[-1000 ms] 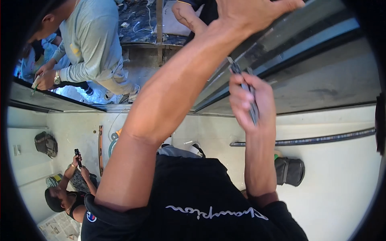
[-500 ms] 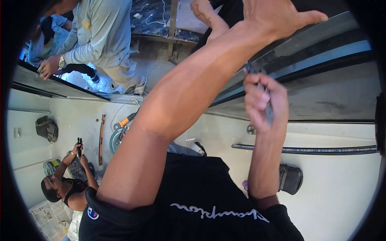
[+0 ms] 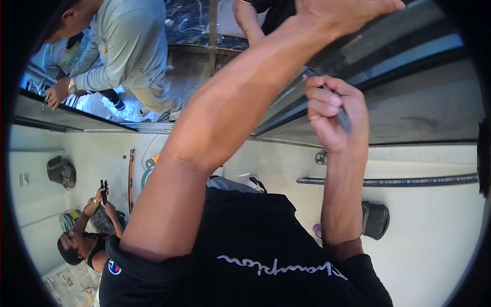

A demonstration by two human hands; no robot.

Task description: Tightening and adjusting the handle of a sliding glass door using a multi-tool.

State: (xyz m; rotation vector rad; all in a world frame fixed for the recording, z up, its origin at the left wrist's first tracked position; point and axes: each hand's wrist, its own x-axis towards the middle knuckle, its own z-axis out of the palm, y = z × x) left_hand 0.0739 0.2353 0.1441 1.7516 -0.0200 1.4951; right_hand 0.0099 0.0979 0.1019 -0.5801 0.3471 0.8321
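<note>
My left hand is raised at the top edge, its thumb stretched out along a dark framed panel. Its other fingers are cut off by the picture's edge, and nothing shows in the hand. Lower down, my right hand is closed around a slim dark grey tool; its exact kind is unclear. The tool's narrow dark end sticks out past the fingers near my left forearm, close to the panel.
A person in a grey long-sleeved top stands at upper left, holding something green. Another person sits at lower left with a black tool. A dark strip, backpacks and newspaper lie around. Another person's arm shows beyond mine.
Both my hands have shifted slightly up in the picture, the left one further out of view. My right hand still grips the grey tool. The person in grey leans differently.
</note>
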